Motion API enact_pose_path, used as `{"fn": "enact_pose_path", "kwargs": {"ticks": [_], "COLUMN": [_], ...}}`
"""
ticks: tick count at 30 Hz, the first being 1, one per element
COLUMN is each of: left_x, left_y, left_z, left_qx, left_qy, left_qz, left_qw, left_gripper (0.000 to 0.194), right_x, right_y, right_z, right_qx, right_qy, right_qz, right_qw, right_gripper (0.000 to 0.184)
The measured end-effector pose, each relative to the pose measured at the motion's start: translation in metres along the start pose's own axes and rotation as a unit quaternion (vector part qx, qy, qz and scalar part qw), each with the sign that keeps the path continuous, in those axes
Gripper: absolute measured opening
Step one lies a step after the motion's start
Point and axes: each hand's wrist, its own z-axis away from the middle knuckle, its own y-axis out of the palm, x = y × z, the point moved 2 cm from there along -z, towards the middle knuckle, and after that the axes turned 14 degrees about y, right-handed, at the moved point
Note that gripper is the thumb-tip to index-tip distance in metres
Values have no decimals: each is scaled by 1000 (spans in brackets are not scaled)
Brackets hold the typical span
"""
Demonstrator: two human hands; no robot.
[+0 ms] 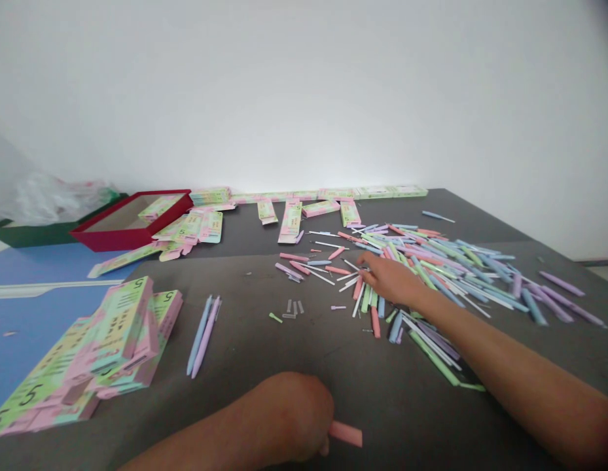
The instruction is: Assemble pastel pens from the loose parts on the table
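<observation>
My left hand [304,409] is near the front edge of the view, its fingers curled round a coral pen barrel [347,434] that sticks out to the right. The fingers themselves are mostly hidden behind the back of the hand. My right hand [389,280] reaches to the left side of a pile of pastel pen parts [446,255]. Its thumb and fingertips pinch together at the end of a thin pen refill [351,265]. White refills and coral, green and blue barrels [375,322] lie under and around it.
Two assembled pens [204,337] lie left of centre beside stacked printed boxes [122,327]. Small clear pieces [294,307] and a green clip [275,318] lie mid-table. Behind are a red tray [131,226], a green tray [38,234] with plastic bags, and flat cartons [290,219] along the wall.
</observation>
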Motion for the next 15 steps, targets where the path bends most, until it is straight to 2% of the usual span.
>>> {"fn": "enact_pose_path", "kwargs": {"ticks": [3, 7, 10, 12, 13, 15], "left_x": [-2, -3, 3, 8, 10, 12], "left_y": [-3, -7, -10, -14, -16, -18], "left_z": [2, 6, 12, 16, 17, 19], "left_qx": [51, 53, 25, -16, -25, -27], "left_qy": [-48, -55, -55, -59, -61, -67], "left_qz": [-12, -23, -26, -33, -36, -40], "left_qw": [997, 997, 998, 998, 997, 997], "left_gripper": [27, 26, 22, 20, 20, 20], "right_x": [-2, -2, -11, -16, -18, -17], "right_y": [-5, -12, -15, -14, -13, -10], "right_z": [22, 46, 55, 59, 60, 62], "right_qx": [35, 89, 96, 104, 121, 179], "right_qy": [-9, -62, -34, 8, 29, 63], "right_qz": [-88, -190, -283, -382, -440, -550], "right_qw": [995, 976, 954, 918, 889, 813], "right_gripper": [23, 21, 23, 26, 28, 30]}}
